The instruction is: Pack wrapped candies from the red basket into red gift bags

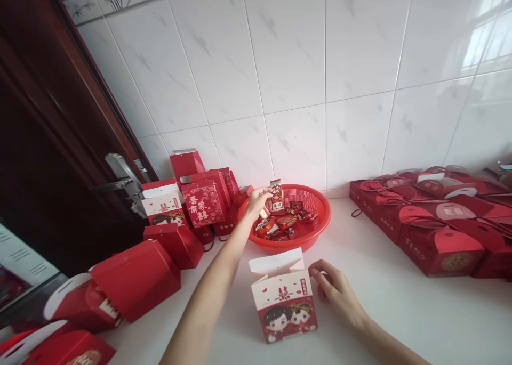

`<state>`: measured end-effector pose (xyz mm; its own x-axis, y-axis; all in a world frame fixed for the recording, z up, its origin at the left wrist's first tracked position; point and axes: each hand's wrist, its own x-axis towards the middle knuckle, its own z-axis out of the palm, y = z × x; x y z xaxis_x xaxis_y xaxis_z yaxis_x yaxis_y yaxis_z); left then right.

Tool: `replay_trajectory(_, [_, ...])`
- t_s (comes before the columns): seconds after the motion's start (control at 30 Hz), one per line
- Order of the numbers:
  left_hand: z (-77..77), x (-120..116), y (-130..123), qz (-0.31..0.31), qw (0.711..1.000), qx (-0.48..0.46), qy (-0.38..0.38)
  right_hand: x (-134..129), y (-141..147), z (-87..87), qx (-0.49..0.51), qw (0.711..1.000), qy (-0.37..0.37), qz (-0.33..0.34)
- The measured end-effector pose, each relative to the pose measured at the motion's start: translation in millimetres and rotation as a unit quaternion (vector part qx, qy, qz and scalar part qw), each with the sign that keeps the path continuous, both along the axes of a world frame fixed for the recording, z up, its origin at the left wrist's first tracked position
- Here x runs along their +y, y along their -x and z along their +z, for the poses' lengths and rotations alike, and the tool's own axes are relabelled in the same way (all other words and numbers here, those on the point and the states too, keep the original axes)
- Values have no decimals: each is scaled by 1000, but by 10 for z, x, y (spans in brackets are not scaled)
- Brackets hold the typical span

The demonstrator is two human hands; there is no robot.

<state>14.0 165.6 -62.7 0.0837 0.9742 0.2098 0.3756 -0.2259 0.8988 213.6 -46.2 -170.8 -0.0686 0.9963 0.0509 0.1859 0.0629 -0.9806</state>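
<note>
Between the thumb and fingers of my left hand (260, 200) is a small upright snack packet (277, 195), brown and red with printed characters. It is held over a red plastic basket (320, 222) that contains several red-wrapped sweets (285, 222). In front of the basket stands a white and red gift box (285, 306) with two cartoon figures, its top flaps raised. My right hand (332, 288) is at the box's upper right edge, fingers curled and thumb near the corner, seemingly pinching it. The box's inside is hidden.
Several red boxes (136, 280) line the left side, with more standing upright (204, 202) behind them. Rows of closed red boxes (436, 237) fill the right. A tiled wall (296, 146) borders the white table (360, 264); a dark door (52, 125) is at left.
</note>
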Motion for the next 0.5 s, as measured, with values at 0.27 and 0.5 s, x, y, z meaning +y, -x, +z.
replay_trajectory(0.27, [-129, -104, 45, -31, 997, 57, 48, -9, 6, 2, -2, 1000, -1, 1])
replay_trajectory(0.5, [-237, -61, 63, -51, 995, 66, 61, 22, -11, -95, 11, 1000, 7, -3])
